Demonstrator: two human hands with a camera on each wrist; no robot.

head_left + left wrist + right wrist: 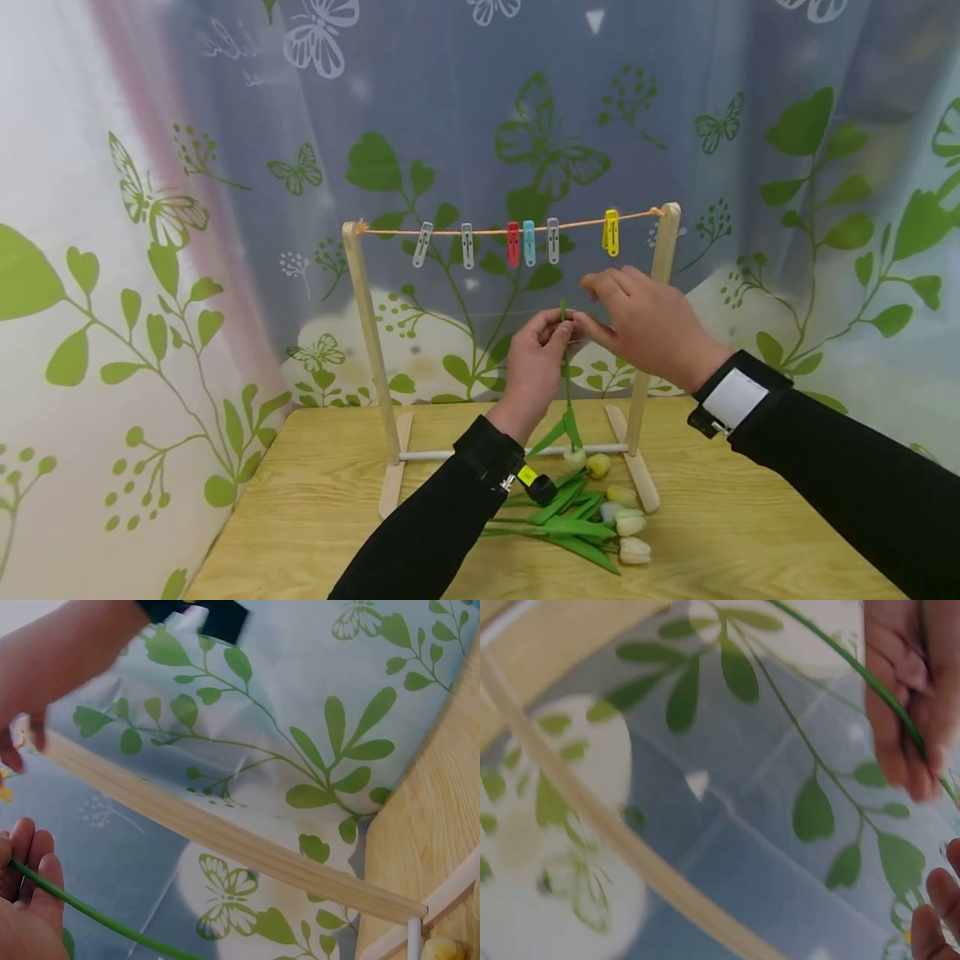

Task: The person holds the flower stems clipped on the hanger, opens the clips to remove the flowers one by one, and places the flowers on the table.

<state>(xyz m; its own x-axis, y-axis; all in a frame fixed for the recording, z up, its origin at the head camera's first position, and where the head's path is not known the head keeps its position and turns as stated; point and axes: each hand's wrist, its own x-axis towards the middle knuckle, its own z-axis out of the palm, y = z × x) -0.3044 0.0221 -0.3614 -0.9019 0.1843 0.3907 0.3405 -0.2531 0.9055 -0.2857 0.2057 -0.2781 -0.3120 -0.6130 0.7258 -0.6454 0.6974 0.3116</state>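
Note:
My left hand (534,358) pinches the green stem of an artificial tulip (567,387) near its end. The tulip hangs upside down, its pale bloom (574,457) just above the tabletop. To the right, my right hand (651,325) is raised with the thumb reaching toward the stem end, and I see nothing held in it. In the right wrist view, the fingertips (928,930) stand apart from the stem (855,667). Above both hands runs an orange cord (577,223) with a yellow clothespin (611,233), a red one (513,243), a blue one (529,242) and several grey ones (553,241).
A wooden frame (372,342) with two posts carries the cord, and a white bar (427,456) joins its feet. More tulips (630,522), white and yellow, lie in front on the wooden table (315,500). A patterned curtain (450,100) hangs behind.

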